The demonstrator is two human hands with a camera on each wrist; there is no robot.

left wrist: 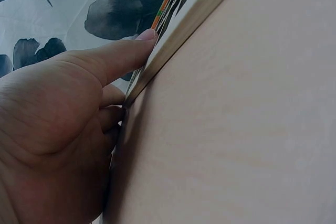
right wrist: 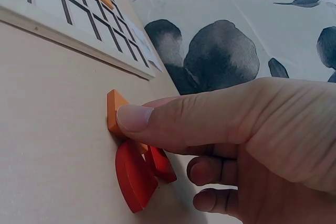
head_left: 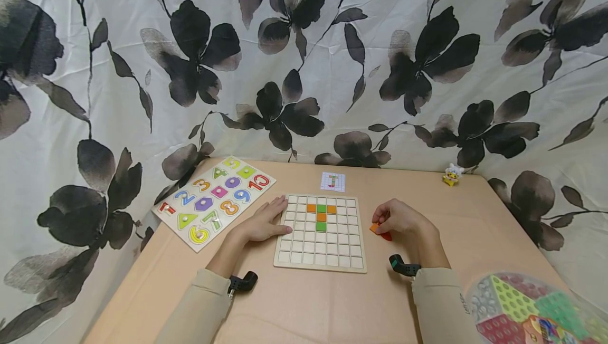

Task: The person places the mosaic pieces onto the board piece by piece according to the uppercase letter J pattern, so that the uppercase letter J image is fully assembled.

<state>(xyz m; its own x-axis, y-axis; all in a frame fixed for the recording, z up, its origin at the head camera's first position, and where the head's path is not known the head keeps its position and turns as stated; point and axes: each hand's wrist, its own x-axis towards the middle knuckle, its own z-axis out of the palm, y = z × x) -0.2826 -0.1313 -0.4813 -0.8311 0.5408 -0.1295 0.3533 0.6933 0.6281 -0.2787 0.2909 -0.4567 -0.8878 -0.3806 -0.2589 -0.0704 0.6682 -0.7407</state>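
Observation:
A white grid board (head_left: 304, 257) lies on the table, with several orange and green square tiles (head_left: 321, 226) in a T shape near its top. My left hand (head_left: 260, 222) rests at the board's left edge, its fingers extended and the thumb (left wrist: 131, 56) touching the rim. To the right of the board, my right hand (head_left: 401, 219) pinches an orange tile (right wrist: 113, 111) between thumb and fingers. Two red pieces, one with a curved edge (right wrist: 134, 177), lie right below that tile, close to the fingers. The fingertips behind the orange tile are partly hidden.
A small card with a printed grid pattern (head_left: 333, 181) lies behind the board. On the left is a number-and-shape puzzle board (head_left: 195, 212). A small yellow-and-white figure (head_left: 452, 175) stands at the back right. A clear container of colourful pieces (head_left: 518, 307) occupies the front right.

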